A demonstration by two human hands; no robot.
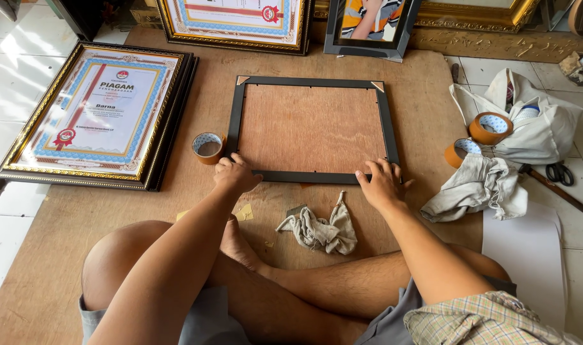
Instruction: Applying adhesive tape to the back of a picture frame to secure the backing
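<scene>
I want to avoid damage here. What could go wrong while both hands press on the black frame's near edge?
The left hand sits beside the brown tape roll and could knock it. Pressure from the right hand might shift the black rectangular frame on the wooden board.

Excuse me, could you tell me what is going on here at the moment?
A person sits cross-legged on a wooden board, with a black picture frame lying face down in front of them. The left hand presses its near-left corner and the right hand its near-right corner. A tape roll stands by the left hand, a crumpled rag lies near the legs, and a gold-framed certificate lies to the left.
</scene>
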